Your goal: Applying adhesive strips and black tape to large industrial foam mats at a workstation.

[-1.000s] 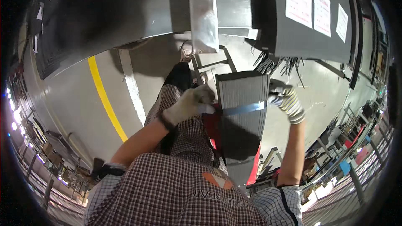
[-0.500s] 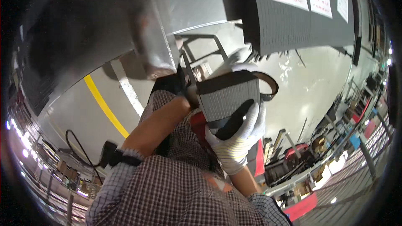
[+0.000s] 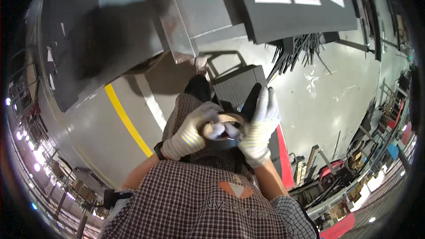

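My left hand (image 3: 190, 135), in a white striped glove, is closed on a tape roll (image 3: 230, 117) with a tan inner wall and a dark outside. Pale gloved fingertips show inside its ring, somewhat blurred. Touching the roll's right side is my right hand (image 3: 260, 128), gloved alike, its fingers stretched straight forward. A narrow black shape (image 3: 252, 102) lies along those fingers; whether it is part of the glove or a separate piece cannot be told. Just beyond the hands sits a bundle of thin grey layered pieces (image 3: 239, 86) with ribbed sides, its near end partly hidden.
A large dark-grey stack (image 3: 305, 20) with white paper sheets stands at the far right, thin black strips (image 3: 301, 51) hanging beneath. Dark panels (image 3: 106, 40) fill the far left beside a metal beam (image 3: 175, 26). A yellow line (image 3: 126, 119) crosses the floor. Something red (image 3: 285, 159) lies beside my right forearm.
My left hand has come back from behind the bundle, bringing the tape roll close to my body. The bundle now stands farther off, and my right hand no longer supports its near end.
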### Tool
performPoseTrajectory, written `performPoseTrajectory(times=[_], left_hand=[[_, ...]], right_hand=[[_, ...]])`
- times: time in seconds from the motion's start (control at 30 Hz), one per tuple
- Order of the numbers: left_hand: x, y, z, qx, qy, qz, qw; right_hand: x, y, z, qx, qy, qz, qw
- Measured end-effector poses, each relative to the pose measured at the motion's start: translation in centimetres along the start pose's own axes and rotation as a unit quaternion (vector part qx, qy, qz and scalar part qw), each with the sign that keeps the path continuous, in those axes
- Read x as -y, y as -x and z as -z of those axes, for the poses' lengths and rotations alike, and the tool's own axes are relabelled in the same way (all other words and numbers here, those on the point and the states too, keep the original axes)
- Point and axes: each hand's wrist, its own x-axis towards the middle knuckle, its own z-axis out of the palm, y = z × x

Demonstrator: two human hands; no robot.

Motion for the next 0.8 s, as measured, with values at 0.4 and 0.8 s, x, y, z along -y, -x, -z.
performPoseTrajectory(times=[0.4,0.8], left_hand=[[-1.7,-18.4,-1.2,0.141,-0.2,-0.045,0.968],[-5.7,-14.0,-0.5,-0.065,-0.36,-0.221,0.904]], right_hand=[[0.8,-8.2,10.7,0.28,-0.058,0.297,0.911],[-22.4,-7.4,-5.2,0.165,-0.189,-0.063,0.966]])
